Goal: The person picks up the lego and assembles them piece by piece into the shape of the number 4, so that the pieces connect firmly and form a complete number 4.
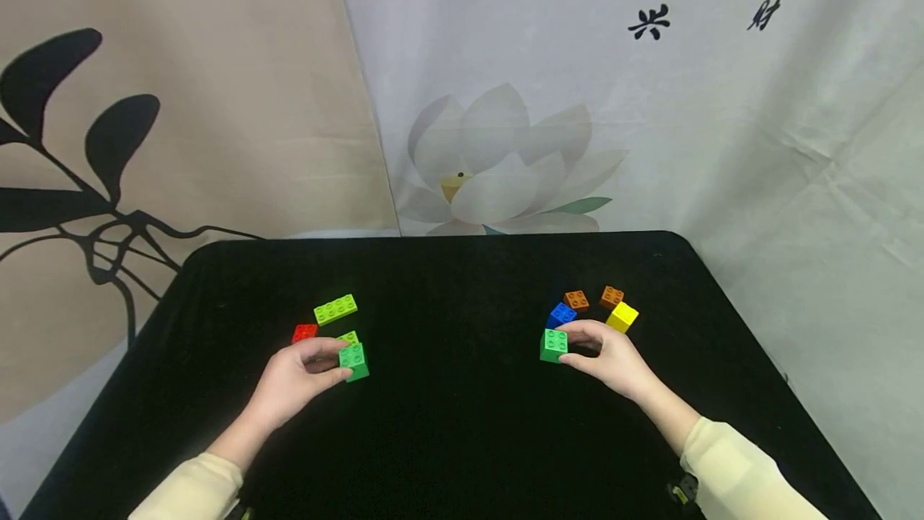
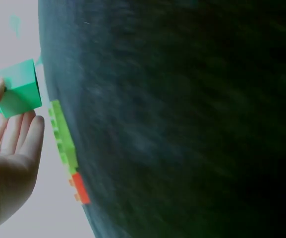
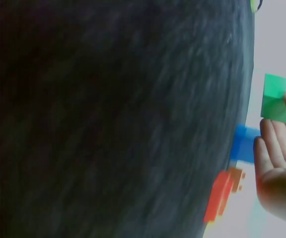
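Between thumb and fingers, my left hand point(image 1: 297, 382) pinches a green toy brick point(image 1: 354, 361), studs up in the head view. My right hand point(image 1: 612, 358) pinches a second green brick point(image 1: 553, 345) the same way. In the left wrist view the left green brick point(image 2: 21, 88) appears in the raised fingertips, away from the dark table surface. The right wrist view has the other green brick point(image 3: 278, 98) at the thumb and fingertips. Behind the left hand lie a red brick point(image 1: 305, 332) and a lime brick point(image 1: 350, 337), partly hidden. A blue brick point(image 1: 561, 314) sits just behind the right one.
A long lime brick point(image 1: 335, 309) lies at the back left of the black table point(image 1: 455, 424). Beyond the right hand are two orange bricks point(image 1: 576, 300) and a yellow brick point(image 1: 622, 316). Printed cloth point(image 1: 505, 38) hangs behind the table.
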Demonstrator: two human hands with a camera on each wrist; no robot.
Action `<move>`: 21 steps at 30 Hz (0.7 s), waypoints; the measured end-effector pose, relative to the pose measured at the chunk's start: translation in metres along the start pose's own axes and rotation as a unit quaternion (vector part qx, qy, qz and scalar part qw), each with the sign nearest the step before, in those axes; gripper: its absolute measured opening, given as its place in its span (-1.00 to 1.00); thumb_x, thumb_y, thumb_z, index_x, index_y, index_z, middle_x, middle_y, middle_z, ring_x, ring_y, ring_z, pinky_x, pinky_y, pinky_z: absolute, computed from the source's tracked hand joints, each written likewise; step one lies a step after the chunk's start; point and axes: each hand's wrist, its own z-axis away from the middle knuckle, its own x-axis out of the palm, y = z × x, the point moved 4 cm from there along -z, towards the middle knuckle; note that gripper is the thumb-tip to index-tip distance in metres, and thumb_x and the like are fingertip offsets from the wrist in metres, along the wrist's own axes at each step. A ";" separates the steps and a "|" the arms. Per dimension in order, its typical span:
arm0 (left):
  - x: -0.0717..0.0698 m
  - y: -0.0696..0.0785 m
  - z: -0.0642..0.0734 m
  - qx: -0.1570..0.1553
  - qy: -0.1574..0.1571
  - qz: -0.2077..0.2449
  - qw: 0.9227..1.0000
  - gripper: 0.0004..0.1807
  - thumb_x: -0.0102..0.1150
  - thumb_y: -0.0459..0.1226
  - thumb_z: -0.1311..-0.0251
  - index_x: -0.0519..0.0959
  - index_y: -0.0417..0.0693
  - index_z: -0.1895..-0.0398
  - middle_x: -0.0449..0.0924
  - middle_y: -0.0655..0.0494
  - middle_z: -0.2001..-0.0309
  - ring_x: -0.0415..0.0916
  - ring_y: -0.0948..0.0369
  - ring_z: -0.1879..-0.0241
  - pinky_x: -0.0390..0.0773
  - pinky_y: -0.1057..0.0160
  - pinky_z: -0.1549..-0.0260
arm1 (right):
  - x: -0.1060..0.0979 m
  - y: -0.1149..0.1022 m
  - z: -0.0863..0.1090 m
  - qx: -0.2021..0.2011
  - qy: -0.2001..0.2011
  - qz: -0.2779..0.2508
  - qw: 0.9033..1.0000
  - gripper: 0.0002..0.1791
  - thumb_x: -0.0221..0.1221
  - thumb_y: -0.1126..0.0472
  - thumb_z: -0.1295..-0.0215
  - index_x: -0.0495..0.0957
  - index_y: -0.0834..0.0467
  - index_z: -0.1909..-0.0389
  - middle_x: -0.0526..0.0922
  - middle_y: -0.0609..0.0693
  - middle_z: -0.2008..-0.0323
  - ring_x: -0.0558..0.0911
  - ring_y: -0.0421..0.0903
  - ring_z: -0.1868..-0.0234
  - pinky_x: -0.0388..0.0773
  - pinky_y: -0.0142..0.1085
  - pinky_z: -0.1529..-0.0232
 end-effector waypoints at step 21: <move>0.049 0.042 -0.021 0.060 -0.047 0.054 0.996 -0.60 0.38 -0.35 -0.11 0.59 -0.14 -0.05 0.59 -0.05 -0.01 0.61 0.06 0.02 0.63 0.15 0.04 | 0.069 -0.037 -0.041 -0.014 -0.078 -0.080 0.994 -0.56 0.29 0.40 -0.22 0.51 0.29 -0.14 0.59 0.16 -0.03 0.59 0.09 -0.08 0.53 -0.03 -0.15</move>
